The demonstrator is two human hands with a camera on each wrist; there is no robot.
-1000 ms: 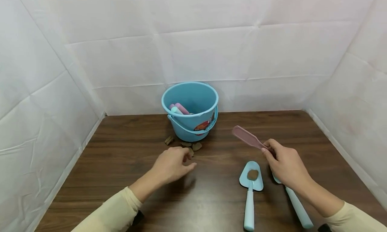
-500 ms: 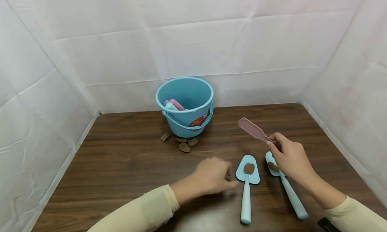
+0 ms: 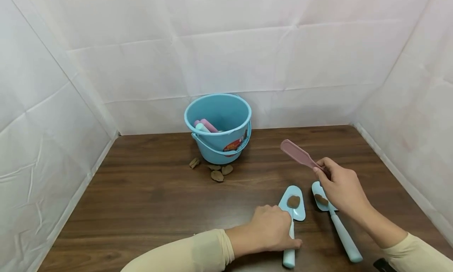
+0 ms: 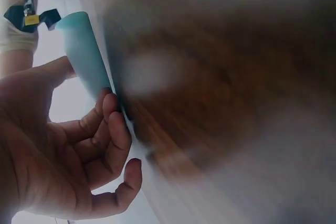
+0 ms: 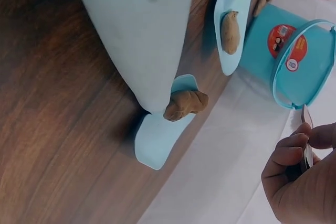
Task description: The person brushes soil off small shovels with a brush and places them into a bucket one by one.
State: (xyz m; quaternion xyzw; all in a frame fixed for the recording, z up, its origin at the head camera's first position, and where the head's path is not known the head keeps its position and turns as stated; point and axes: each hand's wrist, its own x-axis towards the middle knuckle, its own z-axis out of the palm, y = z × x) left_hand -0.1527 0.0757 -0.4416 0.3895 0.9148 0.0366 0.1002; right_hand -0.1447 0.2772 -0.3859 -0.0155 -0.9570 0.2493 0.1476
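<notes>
On the wooden table, my left hand [image 3: 272, 226] grips the handle of a light blue toy shovel [image 3: 289, 259] whose wide blade bears a brown stone [image 3: 293, 202]. The left wrist view shows the fingers curled at that handle [image 4: 84, 51], thumb on its other side. My right hand [image 3: 341, 185] pinches the end of a pink paddle-shaped toy spatula [image 3: 297, 152], raised above the table; the right wrist view shows it nearly edge-on. Below that hand lies a second, narrower light blue shovel [image 3: 345, 238], carrying another brown stone [image 3: 321, 200].
A blue bucket [image 3: 223, 148] with pink, purple and light blue handles inside stands at the back, its bail hanging down in front. Several brown stones [image 3: 217, 176] lie at its foot. White sheet walls [image 3: 226, 59] enclose the table at the back and both sides.
My left hand has left the stones by the bucket, moved right and towards me, and taken hold of the wide shovel's handle. The right hand still holds the pink spatula, shifted only slightly.
</notes>
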